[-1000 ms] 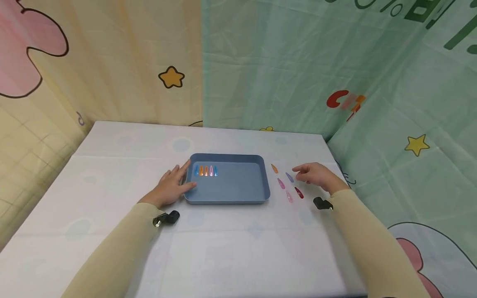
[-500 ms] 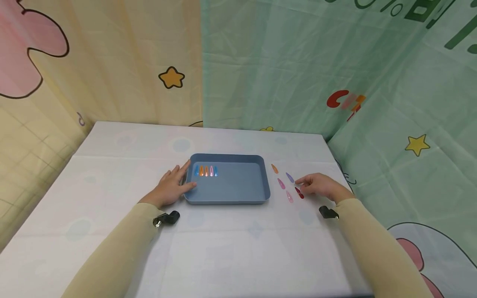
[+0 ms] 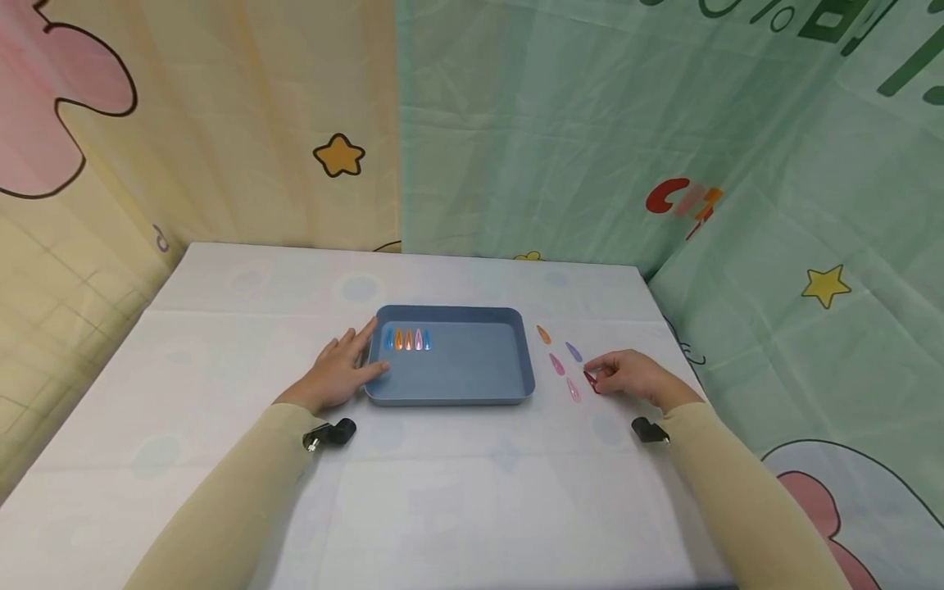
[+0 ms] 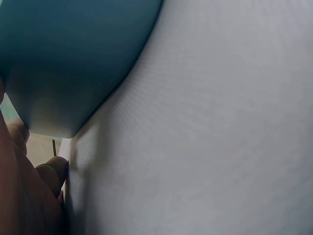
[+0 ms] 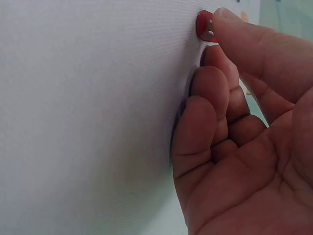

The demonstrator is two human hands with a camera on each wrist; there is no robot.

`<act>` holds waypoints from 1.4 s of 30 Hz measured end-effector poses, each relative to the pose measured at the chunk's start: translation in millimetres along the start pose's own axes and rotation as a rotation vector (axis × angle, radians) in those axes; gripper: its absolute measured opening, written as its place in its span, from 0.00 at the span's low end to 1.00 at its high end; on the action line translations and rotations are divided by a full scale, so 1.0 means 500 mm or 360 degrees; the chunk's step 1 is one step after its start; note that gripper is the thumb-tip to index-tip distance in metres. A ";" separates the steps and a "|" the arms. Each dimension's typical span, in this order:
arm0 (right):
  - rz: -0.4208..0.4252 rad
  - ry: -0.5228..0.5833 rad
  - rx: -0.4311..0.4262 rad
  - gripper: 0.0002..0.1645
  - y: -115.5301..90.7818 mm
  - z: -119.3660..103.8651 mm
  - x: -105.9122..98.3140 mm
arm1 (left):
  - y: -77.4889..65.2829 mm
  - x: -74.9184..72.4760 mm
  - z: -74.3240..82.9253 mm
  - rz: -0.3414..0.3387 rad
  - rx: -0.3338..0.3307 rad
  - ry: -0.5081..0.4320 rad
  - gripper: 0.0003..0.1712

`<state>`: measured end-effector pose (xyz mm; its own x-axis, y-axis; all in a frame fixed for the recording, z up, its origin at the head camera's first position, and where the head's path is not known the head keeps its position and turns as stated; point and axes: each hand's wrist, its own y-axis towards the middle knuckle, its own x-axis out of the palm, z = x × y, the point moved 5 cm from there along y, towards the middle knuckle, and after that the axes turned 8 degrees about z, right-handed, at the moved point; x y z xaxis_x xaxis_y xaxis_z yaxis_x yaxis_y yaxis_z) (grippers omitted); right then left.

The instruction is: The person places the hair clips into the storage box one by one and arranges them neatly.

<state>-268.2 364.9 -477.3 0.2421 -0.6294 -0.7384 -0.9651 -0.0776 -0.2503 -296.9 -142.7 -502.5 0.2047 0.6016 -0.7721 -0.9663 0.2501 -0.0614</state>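
My left hand (image 3: 335, 373) rests with spread fingers on the left side of a blue-grey tray (image 3: 472, 365). The tray's wall (image 4: 73, 73) fills the upper left of the left wrist view. To the right of the tray, my right hand (image 3: 633, 379) pinches a dark red snap hair clip (image 3: 591, 381) at the table surface. In the right wrist view the thumb lies against the red hair clip (image 5: 205, 27), and the remaining fingers are curled near the cloth. Several hair clips (image 3: 409, 339), blue, orange and pink, stand in a row inside the tray, upper left.
Loose on the table beside the red one lie an orange hair clip (image 3: 543, 334), a purple hair clip (image 3: 574, 351), a pink hair clip (image 3: 556, 364) and a paler pink hair clip (image 3: 573, 389). A white patterned cloth (image 3: 457, 492) covers the table; printed curtains (image 3: 553, 147) hang behind.
From above the purple hair clip, my right hand has come down toward me to the red hair clip and taken it between thumb and finger. The left hand and tray stay put.
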 end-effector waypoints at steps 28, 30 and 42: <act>0.0092 -0.0063 0.0016 0.24 0.001 0.017 0.016 | 0.005 0.006 -0.008 0.0023 0.0014 0.0008 0.54; 0.0093 -0.0066 0.0012 0.23 -0.001 0.015 0.015 | 0.005 0.006 -0.008 0.0022 0.0017 0.0008 0.54; 0.0106 -0.0084 0.0035 0.21 -0.005 0.007 0.022 | 0.003 0.003 -0.005 0.0005 0.0010 -0.0015 0.53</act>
<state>-262.9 361.2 -486.9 0.1831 -0.5908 -0.7858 -0.9769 -0.0197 -0.2128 -298.4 -143.1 -505.5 0.2035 0.6095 -0.7662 -0.9658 0.2533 -0.0550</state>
